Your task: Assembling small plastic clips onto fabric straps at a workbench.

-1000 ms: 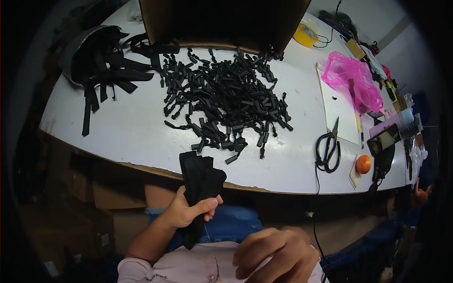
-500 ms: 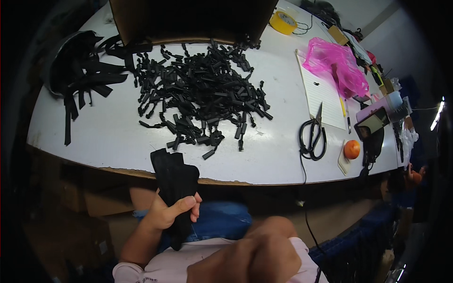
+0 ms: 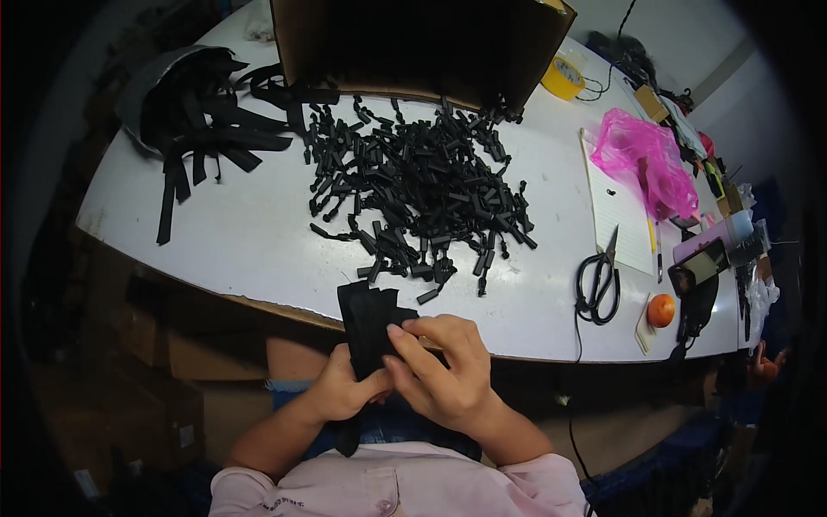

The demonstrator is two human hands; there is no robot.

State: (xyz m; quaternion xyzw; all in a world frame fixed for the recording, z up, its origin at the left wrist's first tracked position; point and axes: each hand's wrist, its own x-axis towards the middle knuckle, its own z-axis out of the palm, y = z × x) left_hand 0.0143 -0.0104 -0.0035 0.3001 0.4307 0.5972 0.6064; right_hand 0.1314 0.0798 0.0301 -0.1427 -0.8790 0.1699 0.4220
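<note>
In my left hand (image 3: 340,388) is a stack of flat black fabric strips (image 3: 366,319), gripped with the thumb across the front. The strips' staggered upper ends stand up near the table's front edge, and a tail hangs below the hand. My right hand (image 3: 452,370) is at the right side of the stack, its fingers and thumb closed on the strips there. Just beyond both hands lies a heap of small black pieces (image 3: 422,181) with short cords and oblong ends.
An open cardboard box (image 3: 284,52) stands behind the heap. More black strips spill from a bag (image 3: 142,99) at the left. To the right lie black-handled scissors (image 3: 599,289), a lined notepad (image 3: 616,224), a pink plastic bag (image 3: 646,159), yellow tape (image 3: 562,79), an orange fruit (image 3: 661,310) and a phone (image 3: 699,267).
My right hand has come up from near my body to the strips and taken hold of their right side. The view has shifted, so the table scene sits further right.
</note>
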